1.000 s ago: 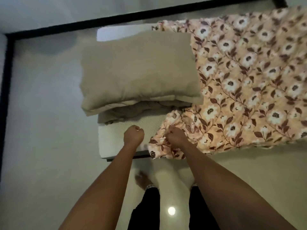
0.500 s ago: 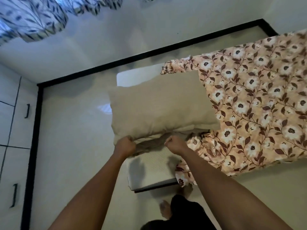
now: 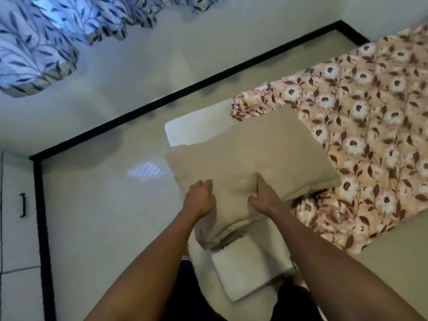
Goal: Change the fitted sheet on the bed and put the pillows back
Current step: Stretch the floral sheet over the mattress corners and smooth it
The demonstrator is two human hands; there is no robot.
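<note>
two hands are on the pillow [image 3: 254, 156], which lies across the head end of the mattress [image 3: 250, 272]. the left hand [image 3: 200, 199] has its fingers curled into the near edge, and the right hand [image 3: 266, 195] pinches the same edge, thumb on top and fingers tucked under. little of the task looks done: the floral sheet [image 3: 361, 126] covers the right-hand stretch of the mattress but is bunched at this end, touching the pillow, and both head-end corners show bare white. i cannot tell whether it is the old sheet coming off or the new one going on. a darker fold under the pillow's near edge may be a second pillow, but that is unclear. left to do, i judge: move the pillow off, seat the sheet on the corners, put the pillows back. the near mattress corner juts out just below the forearms, close to the legs. leftward the pale floor [image 3: 104, 205] gives room as far as the black skirting [image 3: 39, 216] and a cabinet [image 3: 14, 205].
</note>
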